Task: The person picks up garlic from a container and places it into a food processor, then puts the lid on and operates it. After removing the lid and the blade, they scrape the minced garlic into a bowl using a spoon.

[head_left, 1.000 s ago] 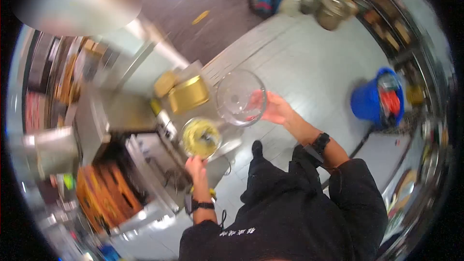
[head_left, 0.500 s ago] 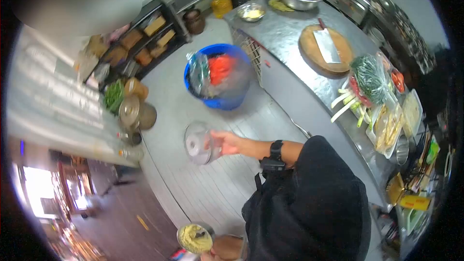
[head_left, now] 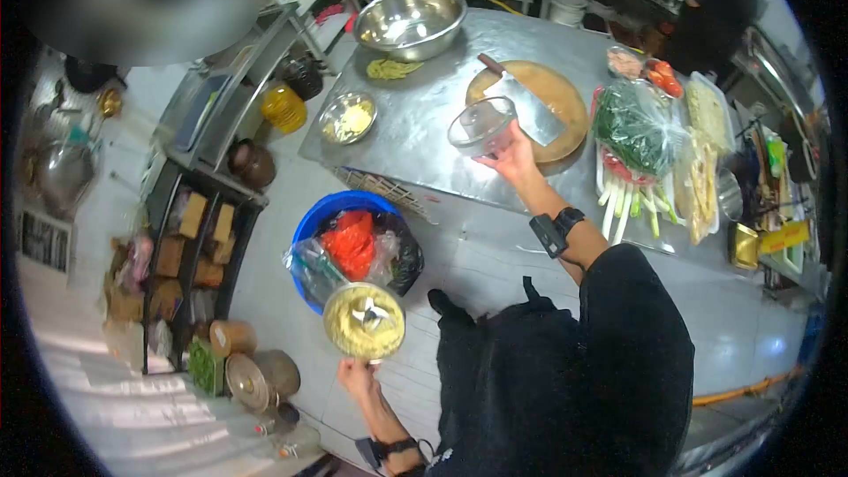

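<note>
My left hand [head_left: 358, 378] is closed on the near side of a round metal food processor bowl [head_left: 329, 329]. Pale yellow minced food [head_left: 371, 342] lines that bowl, with a blade [head_left: 371, 311] at its centre. Up and to the right, my right hand [head_left: 514, 157] grips a clear round lid [head_left: 481, 126], which is tilted over the steel table [head_left: 424, 159]. Behind the lid, a cleaver [head_left: 536, 113] rests on a round wooden chopping board [head_left: 570, 128]. To the left on the table is a small metal bowl [head_left: 347, 119] with pale yellow pieces inside.
Below the left bowl is a blue bin [head_left: 305, 228] with bags in it. A large steel bowl [head_left: 408, 22] and a yellow-green cloth [head_left: 393, 70] sit at the back. Bagged greens [head_left: 638, 128] and spring onions [head_left: 625, 203] lie right. Another person [head_left: 717, 9] stands far right.
The view has swung toward the table. My right hand has carried the lid from above the floor to over the table. My left hand has brought the processor bowl beside the bin.
</note>
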Motion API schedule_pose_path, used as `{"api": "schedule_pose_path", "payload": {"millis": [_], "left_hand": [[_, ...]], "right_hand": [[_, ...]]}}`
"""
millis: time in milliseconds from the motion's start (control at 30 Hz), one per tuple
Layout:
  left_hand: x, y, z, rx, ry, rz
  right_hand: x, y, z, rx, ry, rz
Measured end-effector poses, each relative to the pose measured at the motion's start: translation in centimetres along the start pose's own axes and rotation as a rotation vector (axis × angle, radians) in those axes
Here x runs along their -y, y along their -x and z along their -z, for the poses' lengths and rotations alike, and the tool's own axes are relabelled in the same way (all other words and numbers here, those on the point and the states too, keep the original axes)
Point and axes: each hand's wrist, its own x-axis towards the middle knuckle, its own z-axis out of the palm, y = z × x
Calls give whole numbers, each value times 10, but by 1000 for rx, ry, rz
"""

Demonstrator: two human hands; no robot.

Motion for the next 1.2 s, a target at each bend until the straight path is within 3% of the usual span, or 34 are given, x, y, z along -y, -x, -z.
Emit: {"api": "schedule_pose_path", "payload": {"millis": [33, 233, 367, 433, 467, 567, 633, 700, 767, 833, 933, 1067, 1100, 1200], "left_hand": [[-4, -22, -24, 91, 39, -10], [-77, -104, -177, 437, -192, -54], [-97, -123, -264, 556, -170, 49], [-98, -130, -299, 603, -171, 101], [-91, -135, -313, 615, -153, 120], [-82, -132, -352, 568, -171, 84], [-75, -137, -367, 545, -253, 119], [-72, -135, -375, 533, -252, 162], [-71, -130, -379, 510, -241, 160], [-77, -122, -379, 504, -228, 200], [-78, -123, -378, 518, -163, 228], [-82, -126, -376, 536, -179, 220], [-75, -131, -374, 545, -171, 204], [-76, -136, -376, 579, -114, 206]], "right_hand": [[23, -10, 8, 39, 9, 24], [76, -26, 26, -246, 237, 110], [94, -20, 58, -641, 443, 123], [113, -12, 66, -617, 799, 252], [115, -9, 67, -576, 980, 294], [102, -11, -7, -412, 1523, 904], [82, -14, -56, -10, 1659, 613], [53, -29, -97, 533, 1967, 696], [13, -43, -138, 720, 2169, 521], [-29, -70, -145, 938, 2463, 562], [-71, -92, -151, 1141, 2864, 300], [-76, -89, -163, 1329, 2908, -22], [-72, -85, -161, 1228, 2879, -46], [-60, -74, -169, 1200, 2907, -159]]}}
